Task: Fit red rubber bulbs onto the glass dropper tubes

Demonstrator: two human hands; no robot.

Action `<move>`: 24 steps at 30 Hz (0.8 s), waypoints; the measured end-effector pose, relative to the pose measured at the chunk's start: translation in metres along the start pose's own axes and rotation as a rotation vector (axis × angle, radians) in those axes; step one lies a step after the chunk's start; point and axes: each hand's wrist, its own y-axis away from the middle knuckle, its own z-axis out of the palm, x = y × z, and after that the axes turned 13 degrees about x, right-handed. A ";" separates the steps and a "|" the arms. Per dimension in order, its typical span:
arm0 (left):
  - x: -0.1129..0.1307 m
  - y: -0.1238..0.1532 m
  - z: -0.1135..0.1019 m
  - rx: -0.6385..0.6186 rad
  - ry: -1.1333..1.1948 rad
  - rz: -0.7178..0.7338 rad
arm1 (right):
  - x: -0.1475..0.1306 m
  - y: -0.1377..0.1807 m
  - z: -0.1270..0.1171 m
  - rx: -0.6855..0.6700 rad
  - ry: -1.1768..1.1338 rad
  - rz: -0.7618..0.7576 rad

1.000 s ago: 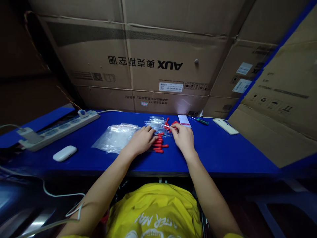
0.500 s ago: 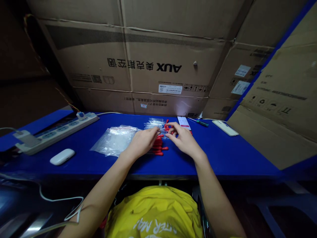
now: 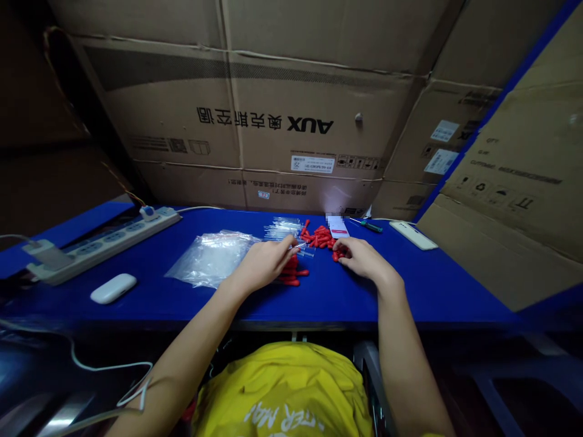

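Between the thumb and fingers of my left hand (image 3: 263,260) is a thin clear tube (image 3: 299,245), its tip pointing right. Under and beside that hand lie several tubes with red bulb ends (image 3: 291,278), partly covered by it. My right hand (image 3: 362,258) is at the right edge of a heap of small red rubber bulbs (image 3: 322,235), its fingers curled round one or more of them; exactly how many is hidden. Behind my left hand lies a pile of loose clear tubes (image 3: 281,228).
Clear plastic bags (image 3: 214,258) lie left of my left hand. A phone (image 3: 337,227) lies behind the bulbs, with a screwdriver (image 3: 371,226) and a white phone-like slab (image 3: 413,235) farther right. A power strip (image 3: 109,240) and white case (image 3: 113,287) sit left. Cardboard (image 3: 273,79) walls the back.
My right hand has moved right and slightly down, away from the left hand, to the red bulbs. The left hand has stayed nearly in place with the clear tube.
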 end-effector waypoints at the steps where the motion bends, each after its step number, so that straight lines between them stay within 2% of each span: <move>1: 0.000 0.000 0.000 -0.001 0.000 0.006 | 0.000 0.000 0.000 -0.003 0.005 -0.004; 6: -0.001 0.000 0.000 -0.016 0.017 0.027 | -0.008 0.002 -0.002 0.019 0.051 -0.021; 12: -0.003 0.000 0.001 0.038 0.112 0.078 | -0.020 0.004 0.000 0.024 0.180 0.074; 16: -0.004 0.001 0.003 0.045 0.095 0.063 | -0.022 0.004 -0.003 0.046 0.152 0.046; 19: -0.004 0.001 0.003 0.041 0.088 0.045 | -0.024 0.003 -0.007 0.088 -0.008 -0.008; 24: -0.003 0.002 0.001 0.049 0.112 0.038 | -0.039 0.006 -0.012 0.143 -0.471 -0.125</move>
